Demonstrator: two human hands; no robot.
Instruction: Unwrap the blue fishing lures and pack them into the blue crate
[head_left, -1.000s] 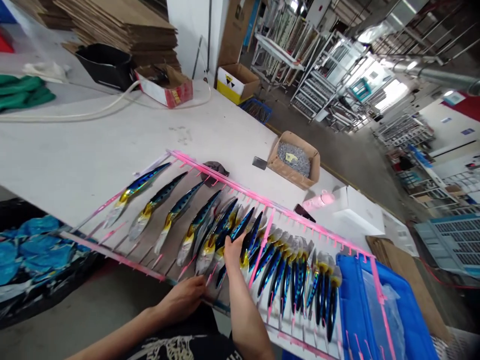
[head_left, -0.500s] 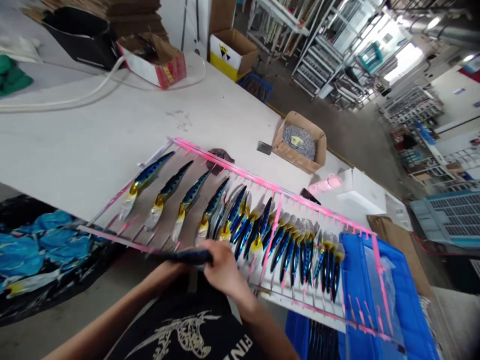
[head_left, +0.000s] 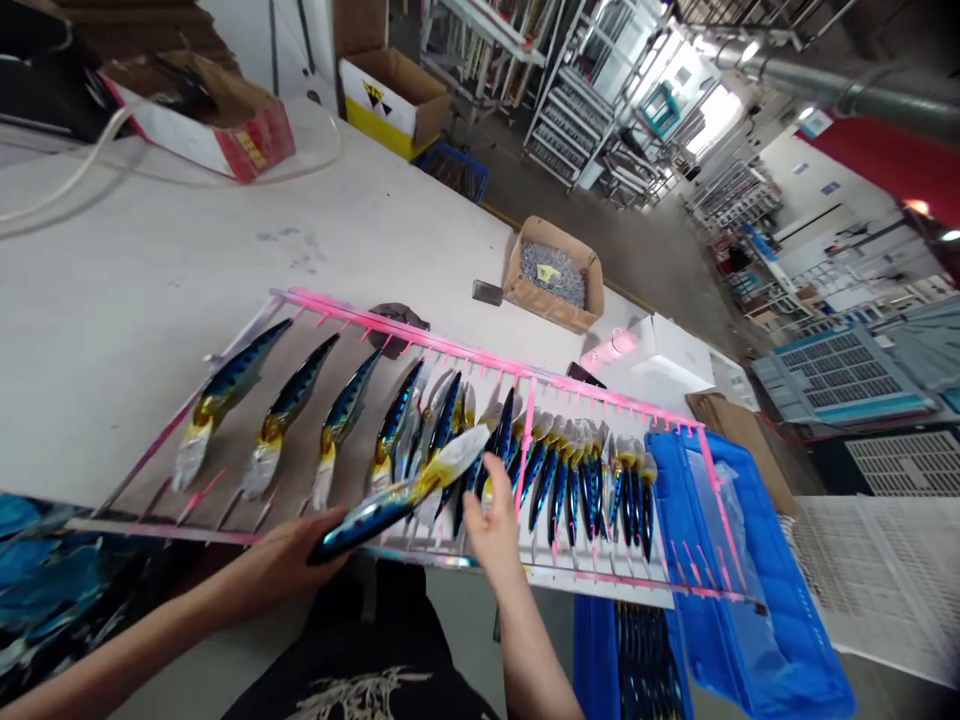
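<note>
My left hand (head_left: pixel 304 548) is closed around the blue, dark-backed end of a fishing lure (head_left: pixel 386 503). The lure points up to the right, its yellow band and whitish tail end uppermost. Close below that pale end is my right hand (head_left: pixel 495 515), thumb and fingers apart, with no grip on the lure that I can see. Beneath lies a pink-stained rack frame (head_left: pixel 457 350) with short pegs. Several similar lures (head_left: pixel 244 365) are spaced out on its left part. Many more lures (head_left: pixel 574 480) lie close together around its middle and right.
On the white table (head_left: pixel 187 240) stand a carton of small grey parts (head_left: pixel 553 275), a pink bottle (head_left: pixel 609 350), a white box (head_left: pixel 671 355) and a red-white carton (head_left: pixel 202 120). A blue crate (head_left: pixel 780 560) is at the right; more lures sit in blue bins (head_left: pixel 649 660) below.
The lure has come up from near my body to over the rack, its pale end now visible. My right hand has moved right and opened. My view has shifted rightward.
</note>
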